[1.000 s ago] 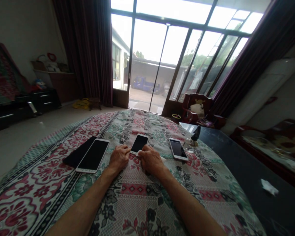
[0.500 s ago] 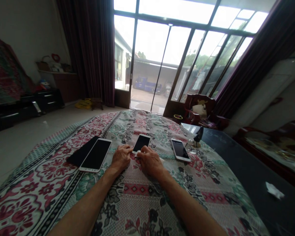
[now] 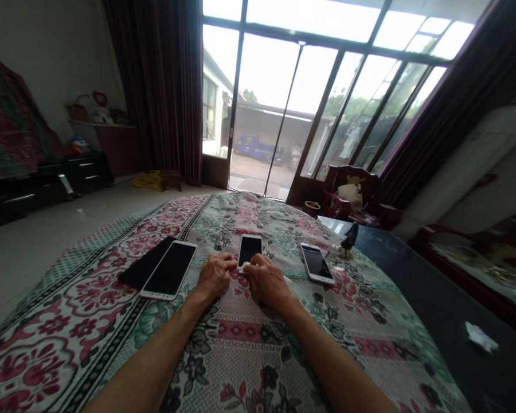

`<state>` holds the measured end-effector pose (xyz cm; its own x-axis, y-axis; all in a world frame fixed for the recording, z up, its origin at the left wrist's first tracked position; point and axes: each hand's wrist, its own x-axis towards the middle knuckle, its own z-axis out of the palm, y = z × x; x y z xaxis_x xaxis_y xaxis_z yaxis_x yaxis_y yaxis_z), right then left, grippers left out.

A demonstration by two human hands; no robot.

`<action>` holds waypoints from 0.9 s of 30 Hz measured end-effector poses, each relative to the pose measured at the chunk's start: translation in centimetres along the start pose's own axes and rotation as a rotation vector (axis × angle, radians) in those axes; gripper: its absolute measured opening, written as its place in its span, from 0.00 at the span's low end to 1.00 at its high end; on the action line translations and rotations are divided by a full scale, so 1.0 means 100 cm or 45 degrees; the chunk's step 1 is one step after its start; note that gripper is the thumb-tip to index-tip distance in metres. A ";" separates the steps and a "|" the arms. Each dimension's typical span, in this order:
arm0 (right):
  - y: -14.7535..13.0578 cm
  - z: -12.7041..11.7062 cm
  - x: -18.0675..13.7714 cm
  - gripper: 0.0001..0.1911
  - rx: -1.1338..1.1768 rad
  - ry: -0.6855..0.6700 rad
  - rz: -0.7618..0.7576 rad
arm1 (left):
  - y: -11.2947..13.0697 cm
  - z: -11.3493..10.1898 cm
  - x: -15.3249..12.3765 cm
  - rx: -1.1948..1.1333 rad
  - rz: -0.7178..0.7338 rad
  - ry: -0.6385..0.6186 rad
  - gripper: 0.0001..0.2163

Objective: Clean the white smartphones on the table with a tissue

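A white-framed smartphone (image 3: 251, 246) with a dark screen lies on the patterned tablecloth (image 3: 241, 218) between my hands. My left hand (image 3: 214, 274) is closed, its fingertips at the phone's lower left edge. In my right hand (image 3: 267, 280) is a crumpled white tissue (image 3: 245, 266), pinched against the phone's lower end. White paper also peeks out behind that hand's outer side. To the left, a larger white phone (image 3: 170, 269) rests partly over a dark flat case (image 3: 140, 267). Another white phone (image 3: 317, 264) lies to the right.
A small dark object on a stand (image 3: 348, 241) is at the cloth's right side. Beyond it, a crumpled white tissue (image 3: 480, 337) lies on a black tabletop (image 3: 438, 312). A wooden chair (image 3: 352, 195) stands near the glass doors (image 3: 266, 120).
The middle phone has turned slightly and sits straighter. My right hand with the tissue has shifted a little to the right along its lower end. The view has moved slightly.
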<state>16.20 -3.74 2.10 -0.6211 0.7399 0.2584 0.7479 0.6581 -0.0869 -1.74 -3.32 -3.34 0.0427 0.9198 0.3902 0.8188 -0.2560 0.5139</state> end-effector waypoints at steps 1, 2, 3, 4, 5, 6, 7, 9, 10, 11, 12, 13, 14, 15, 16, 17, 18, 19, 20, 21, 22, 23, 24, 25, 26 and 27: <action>0.001 -0.001 -0.001 0.10 -0.009 -0.010 0.000 | 0.000 0.000 0.000 -0.007 -0.008 0.001 0.17; 0.001 -0.002 -0.002 0.10 -0.019 -0.019 0.000 | 0.001 0.000 0.000 -0.014 -0.017 0.001 0.17; 0.001 -0.002 -0.002 0.10 -0.027 -0.026 -0.002 | 0.001 0.000 0.000 -0.020 -0.024 -0.001 0.17; 0.000 -0.001 -0.001 0.09 -0.031 -0.028 -0.004 | 0.001 0.000 0.000 -0.023 -0.031 -0.005 0.17; -0.002 0.000 -0.001 0.09 -0.031 -0.026 -0.007 | 0.001 0.000 0.000 -0.021 -0.036 -0.007 0.17; -0.003 0.002 0.000 0.08 -0.029 -0.020 -0.009 | 0.001 0.000 0.000 -0.015 -0.038 -0.010 0.17; -0.005 0.004 0.002 0.08 -0.025 -0.012 -0.013 | 0.001 0.000 0.000 -0.008 -0.036 -0.013 0.18; -0.008 0.008 0.004 0.08 -0.020 0.009 -0.025 | 0.001 0.000 0.000 0.004 -0.025 -0.015 0.18; -0.009 0.009 0.005 0.09 -0.017 0.018 -0.030 | 0.001 0.000 0.000 0.007 -0.018 -0.016 0.18; -0.008 0.009 0.005 0.09 -0.011 0.023 -0.035 | 0.001 0.000 -0.001 0.009 -0.013 -0.018 0.18; -0.008 0.009 0.004 0.10 -0.002 0.025 -0.042 | 0.001 0.000 -0.001 0.010 -0.012 -0.022 0.18; -0.006 0.008 0.003 0.10 0.010 0.024 -0.047 | 0.001 0.000 -0.001 0.013 -0.016 -0.024 0.18; -0.004 0.006 0.002 0.10 0.021 0.020 -0.049 | 0.001 0.000 -0.002 0.016 -0.025 -0.025 0.18; -0.002 0.005 0.001 0.10 0.028 0.012 -0.048 | 0.002 0.001 -0.002 0.019 -0.037 -0.023 0.18; 0.000 0.003 -0.001 0.10 0.028 0.004 -0.044 | 0.002 0.001 -0.002 0.022 -0.050 -0.019 0.17; 0.001 0.001 -0.002 0.10 0.024 -0.004 -0.040 | 0.003 0.001 -0.002 0.024 -0.058 -0.015 0.17; 0.003 -0.001 -0.003 0.10 0.018 -0.009 -0.037 | 0.003 0.001 -0.002 0.026 -0.064 -0.011 0.17; 0.004 -0.002 -0.004 0.10 0.010 -0.015 -0.036 | 0.004 0.001 -0.002 0.027 -0.065 -0.008 0.16; 0.004 -0.002 -0.004 0.10 0.001 -0.018 -0.038 | 0.004 0.001 -0.002 0.029 -0.061 -0.007 0.16; 0.003 -0.002 -0.004 0.10 -0.008 -0.019 -0.042 | 0.005 0.001 -0.002 0.034 -0.053 -0.009 0.16; 0.003 -0.001 -0.004 0.10 -0.016 -0.018 -0.043 | 0.006 0.000 -0.002 0.044 -0.043 -0.014 0.17; 0.001 0.000 -0.003 0.10 -0.021 -0.016 -0.043 | 0.007 0.000 -0.002 0.061 -0.033 -0.023 0.17; 0.000 0.001 -0.002 0.10 -0.023 -0.011 -0.043 | 0.008 0.000 -0.002 0.083 -0.026 -0.034 0.18; -0.002 0.003 -0.001 0.09 -0.020 -0.004 -0.044 | 0.009 0.000 -0.002 0.109 -0.022 -0.046 0.18; -0.003 0.004 0.000 0.09 -0.013 0.005 -0.049 | 0.010 0.000 -0.002 0.134 -0.022 -0.058 0.18; -0.004 0.005 0.001 0.08 0.001 0.015 -0.060 | 0.011 0.000 -0.002 0.153 -0.025 -0.069 0.18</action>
<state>15.73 -3.88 1.64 -0.6530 0.7062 0.2738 0.7175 0.6925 -0.0750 -0.84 -3.78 -2.83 0.0542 0.9399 0.3372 0.8825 -0.2031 0.4242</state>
